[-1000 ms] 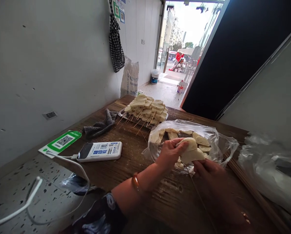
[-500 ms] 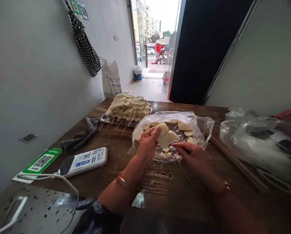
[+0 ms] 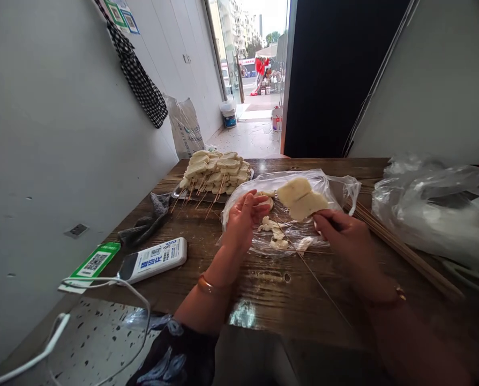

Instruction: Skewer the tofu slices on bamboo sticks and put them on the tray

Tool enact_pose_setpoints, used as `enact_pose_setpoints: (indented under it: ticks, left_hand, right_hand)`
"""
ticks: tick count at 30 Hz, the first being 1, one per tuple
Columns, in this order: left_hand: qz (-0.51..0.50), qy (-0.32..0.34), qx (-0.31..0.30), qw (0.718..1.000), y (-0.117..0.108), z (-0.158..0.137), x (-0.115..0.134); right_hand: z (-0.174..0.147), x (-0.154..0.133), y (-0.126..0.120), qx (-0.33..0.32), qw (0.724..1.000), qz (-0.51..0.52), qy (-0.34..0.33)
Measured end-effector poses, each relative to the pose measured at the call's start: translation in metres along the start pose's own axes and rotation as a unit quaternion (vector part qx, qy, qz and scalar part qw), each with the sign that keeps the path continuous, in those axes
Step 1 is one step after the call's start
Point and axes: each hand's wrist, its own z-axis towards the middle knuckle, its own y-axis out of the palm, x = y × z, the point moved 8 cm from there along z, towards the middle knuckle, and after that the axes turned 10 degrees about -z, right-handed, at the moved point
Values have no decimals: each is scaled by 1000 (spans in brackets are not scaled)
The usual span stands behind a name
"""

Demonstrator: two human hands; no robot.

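My right hand (image 3: 338, 228) pinches the lower right edge of a pair of pale, flat food slices (image 3: 301, 199), held up above a clear plastic bag (image 3: 331, 193). The two slices join or overlap along a dark line; I cannot tell whether a stick runs through them. To their left, my left hand (image 3: 245, 214) is open, palm turned inward and fingers apart. Another pale slice (image 3: 268, 199) shows just behind its fingertips. Torn pale scraps (image 3: 277, 233) lie on the bag below. A thin stick (image 3: 323, 289) slants from the bag over the wooden table (image 3: 263, 289).
Skewered pale slices (image 3: 213, 170) are piled on a tray (image 3: 177, 194) at the back left. Bare sticks (image 3: 408, 252) lie right of the bag, beside bulky plastic bags (image 3: 428, 203). Left are a grey cloth (image 3: 145, 222), a white power bank (image 3: 155, 260) and a QR card (image 3: 95, 265).
The pair of slices has passed from my left hand to my right and moved up and right. My left hand has let go and opened. The view has shifted slightly.
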Motion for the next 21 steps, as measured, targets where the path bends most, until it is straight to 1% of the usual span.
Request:
enact_pose_setpoints:
  ticks: [2,4,6,9,12,16,19,21]
  left_hand:
    - [36,54,24,998,-8,4,11]
    - [76,98,27,992,-10,5,17]
    - [120,112,9,986,-7,5,15]
    - [183,96,-32,978,1,4,4]
    - [237,94,-45,966,3,3,-5]
    - [316,95,-56,942,6,2,-15]
    - [400,116,-105,903,23,-1,-23]
    - [463,134,-164,861,44,-5,-31]
  right_hand:
    - [3,7,-16,63,997,39,26]
    - [6,11,-28,115,989,79,44]
    - [8,13,-38,153,979,121,51]
    - [12,16,-46,188,964,180,60]
    - [15,19,-44,189,960,197,61]
    - [18,21,-34,157,974,159,48]
    - [18,20,-29,141,979,147,33]
    - [18,18,-29,140,979,146,26]
